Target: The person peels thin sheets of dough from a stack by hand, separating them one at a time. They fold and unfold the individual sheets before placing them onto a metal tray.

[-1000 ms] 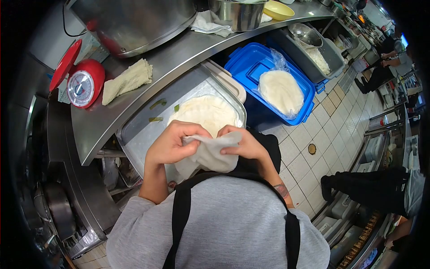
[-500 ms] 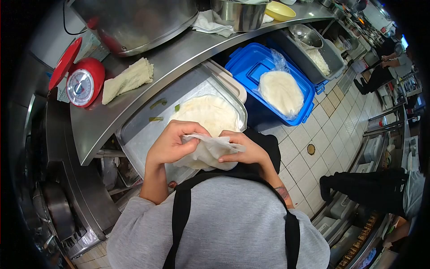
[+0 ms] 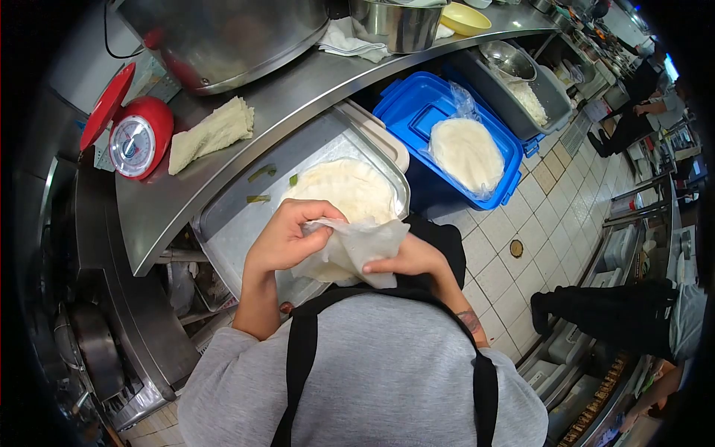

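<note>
Between my two hands hangs a thin, translucent white wrapper sheet (image 3: 363,249) with ragged edges. My left hand (image 3: 287,235) pinches its upper left edge between thumb and fingers. On the other side my right hand (image 3: 413,257) grips it, the thumb in front and the fingers hidden behind the sheet. Just beyond, a stack of round pale wrapper sheets (image 3: 350,182) lies on a metal tray (image 3: 234,179), partly covered by my hands. Some green scraps (image 3: 261,173) are on the tray to the left of the stack.
A red dial scale (image 3: 141,138) and a folded cloth (image 3: 212,135) stand on the steel counter (image 3: 298,97). To the right, a plastic-wrapped round pale stack (image 3: 468,158) sits on a blue lid (image 3: 402,100). Other people work at the far right.
My right hand has shifted slightly behind the wrapper sheet, which now spreads wider and covers its fingers. My left hand keeps its pinch in nearly the same place.
</note>
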`<state>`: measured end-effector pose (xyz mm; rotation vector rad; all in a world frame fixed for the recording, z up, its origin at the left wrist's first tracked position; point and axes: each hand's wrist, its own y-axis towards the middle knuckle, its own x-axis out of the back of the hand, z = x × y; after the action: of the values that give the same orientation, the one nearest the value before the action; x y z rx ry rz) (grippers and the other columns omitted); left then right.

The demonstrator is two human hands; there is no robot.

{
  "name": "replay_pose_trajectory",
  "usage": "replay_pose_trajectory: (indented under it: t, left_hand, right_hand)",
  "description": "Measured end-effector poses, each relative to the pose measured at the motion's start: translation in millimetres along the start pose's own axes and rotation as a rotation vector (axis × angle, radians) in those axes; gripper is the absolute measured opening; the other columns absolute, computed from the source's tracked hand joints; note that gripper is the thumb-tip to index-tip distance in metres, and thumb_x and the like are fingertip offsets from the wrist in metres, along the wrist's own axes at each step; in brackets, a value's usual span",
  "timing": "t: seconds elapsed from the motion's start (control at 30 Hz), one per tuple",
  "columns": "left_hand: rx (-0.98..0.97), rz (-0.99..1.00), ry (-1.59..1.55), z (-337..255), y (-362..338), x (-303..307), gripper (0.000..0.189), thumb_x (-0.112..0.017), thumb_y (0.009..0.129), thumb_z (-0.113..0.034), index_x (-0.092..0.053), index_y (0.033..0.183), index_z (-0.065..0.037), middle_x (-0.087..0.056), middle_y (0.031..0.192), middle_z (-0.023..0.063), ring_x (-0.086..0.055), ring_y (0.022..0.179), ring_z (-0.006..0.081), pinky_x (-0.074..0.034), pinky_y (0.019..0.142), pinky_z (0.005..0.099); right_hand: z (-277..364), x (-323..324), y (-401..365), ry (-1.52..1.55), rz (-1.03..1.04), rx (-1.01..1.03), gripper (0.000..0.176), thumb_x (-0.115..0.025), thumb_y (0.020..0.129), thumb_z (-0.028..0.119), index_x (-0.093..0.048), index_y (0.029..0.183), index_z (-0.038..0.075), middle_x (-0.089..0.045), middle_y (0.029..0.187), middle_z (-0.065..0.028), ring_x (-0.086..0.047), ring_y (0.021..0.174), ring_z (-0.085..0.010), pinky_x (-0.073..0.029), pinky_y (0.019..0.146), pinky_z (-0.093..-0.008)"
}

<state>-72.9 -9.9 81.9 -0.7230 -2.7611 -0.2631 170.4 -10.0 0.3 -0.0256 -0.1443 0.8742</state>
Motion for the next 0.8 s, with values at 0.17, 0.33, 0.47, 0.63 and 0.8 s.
replay_pose_trajectory:
  t: [0.17,0.33,0.47,0.63,0.8]
  left_hand:
    - [0.011,0.015,-0.003,-1.7,1.7,0.1,0.019,-0.051,0.076,0.001,-0.065,0.088,0.002,-0.066,0.077,0.0057,-0.058,0.075,0.0090,-0.045,0.070,0.0237]
    - [0.029,-0.106,-0.053,1.1,1.0,1.8,0.019,-0.050,0.077,0.001,-0.065,0.088,0.002,-0.065,0.079,0.0038,-0.056,0.076,0.0075,-0.044,0.070,0.0224]
    - [0.046,-0.069,-0.039,3.2,1.8,3.4,0.019,-0.049,0.076,0.002,-0.065,0.088,0.002,-0.065,0.080,0.0038,-0.056,0.077,0.0079,-0.044,0.071,0.0223]
    - [0.018,0.020,-0.058,0.6,4.5,-5.0,0.018,-0.050,0.076,0.000,-0.065,0.087,0.002,-0.065,0.079,0.0043,-0.056,0.077,0.0081,-0.045,0.071,0.0233]
    - [0.030,-0.015,-0.038,0.4,4.0,-2.8,0.018,-0.050,0.076,-0.001,-0.064,0.087,0.002,-0.064,0.078,0.0044,-0.056,0.076,0.0081,-0.044,0.071,0.0237]
  right_hand:
    - [-7.5,-8.4,-0.1,-0.078,0.057,0.100,0.063,-0.079,0.076,0.022,-0.051,0.127,-0.002,-0.060,0.118,-0.0150,-0.055,0.110,-0.0222,-0.042,0.096,-0.0322]
    - [-7.2,17.8,-6.4,0.295,-0.009,-0.005,0.054,-0.075,0.078,0.009,-0.052,0.126,-0.002,-0.058,0.124,-0.0100,-0.052,0.114,-0.0142,-0.042,0.098,-0.0318]
    - [-4.1,20.6,-7.2,0.494,0.025,0.130,0.062,-0.075,0.077,0.008,-0.046,0.132,0.000,-0.056,0.125,-0.0083,-0.051,0.116,-0.0151,-0.040,0.102,-0.0334]
    - [13.4,0.7,0.8,0.402,0.003,0.060,0.064,-0.076,0.077,0.012,-0.044,0.132,0.002,-0.056,0.119,-0.0066,-0.052,0.112,-0.0141,-0.041,0.099,-0.0314]
    - [2.6,6.9,7.8,0.205,-0.150,0.162,0.058,-0.076,0.075,0.017,-0.048,0.123,0.003,-0.057,0.110,-0.0052,-0.053,0.103,-0.0123,-0.043,0.090,-0.0287]
